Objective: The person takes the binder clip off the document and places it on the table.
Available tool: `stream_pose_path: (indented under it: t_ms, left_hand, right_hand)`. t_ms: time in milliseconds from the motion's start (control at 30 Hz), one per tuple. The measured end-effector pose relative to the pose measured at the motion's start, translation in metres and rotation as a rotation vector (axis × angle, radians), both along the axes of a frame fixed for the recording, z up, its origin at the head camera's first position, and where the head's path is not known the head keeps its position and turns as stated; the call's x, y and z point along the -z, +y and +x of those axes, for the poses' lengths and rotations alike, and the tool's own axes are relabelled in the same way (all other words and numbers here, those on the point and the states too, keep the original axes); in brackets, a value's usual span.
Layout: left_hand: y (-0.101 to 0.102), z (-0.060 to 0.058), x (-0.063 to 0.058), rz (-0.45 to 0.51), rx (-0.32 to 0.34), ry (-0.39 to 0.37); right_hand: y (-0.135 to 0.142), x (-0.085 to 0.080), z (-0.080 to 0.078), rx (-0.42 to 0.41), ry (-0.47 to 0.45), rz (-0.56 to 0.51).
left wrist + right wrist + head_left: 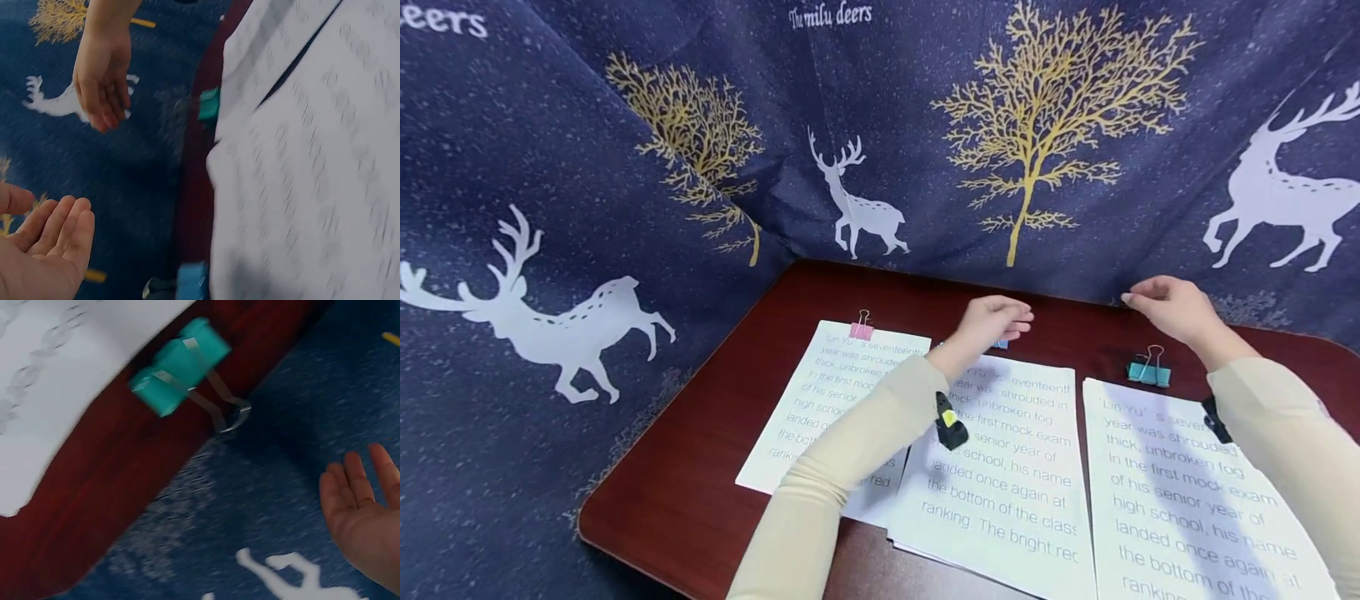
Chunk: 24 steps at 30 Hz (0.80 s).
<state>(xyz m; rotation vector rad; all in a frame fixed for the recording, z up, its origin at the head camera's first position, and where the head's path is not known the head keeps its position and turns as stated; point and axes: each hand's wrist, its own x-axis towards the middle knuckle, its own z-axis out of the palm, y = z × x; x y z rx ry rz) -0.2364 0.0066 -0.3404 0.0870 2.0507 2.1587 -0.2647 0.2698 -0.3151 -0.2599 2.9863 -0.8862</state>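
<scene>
See a red-brown tabletop (677,467) backed by a navy curtain (887,100) printed with white deer (872,218) and golden trees (1028,179), with three stacks of printed sheets (820,392). Note a teal binder clip (1149,373) at the right stack's top edge, near but apart from the right hand (1174,310), with fingers loosely parted. Spot a blue binder clip (192,281) by the middle stack (1000,467), apart from the left hand (988,323), with fingers together

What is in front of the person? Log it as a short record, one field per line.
left hand: holds nothing, near blue clip
right hand: holds nothing, near teal clip
left pages: pink clip at top edge
middle pages: blue clip at top edge
right pages: teal clip by top edge
surface: reddish-brown table
backdrop: printed blue cloth
</scene>
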Motion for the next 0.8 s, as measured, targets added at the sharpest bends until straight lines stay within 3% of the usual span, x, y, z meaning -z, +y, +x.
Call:
stream_pose_path:
  t_ms: [200, 333, 533, 667, 800]
  left_hand:
    - [-0.042, -0.014, -0.018, -0.048, 0.083, 0.011]
    - [-0.070, -0.019, -0.022, -0.092, 0.113, 0.018]
    - [-0.114, -0.023, -0.029, -0.180, 0.079, 0.039]
    - [-0.137, -0.033, -0.037, -0.255, 0.094, 0.082]
    - [-0.158, -0.041, -0.036, -0.360, 0.104, 0.108]
  right_hand:
    - [-0.028, -0.013, -0.002, -0.012, 0.038, -0.040]
    - [-0.048, -0.013, 0.002, -0.030, 0.027, -0.078]
    - [-0.082, -0.012, 0.003, -0.091, -0.063, -0.114]
    - [-0.098, -0.015, 0.004, -0.108, -0.111, -0.183]
    - [-0.112, -0.015, 0.010, -0.156, -0.191, -0.265]
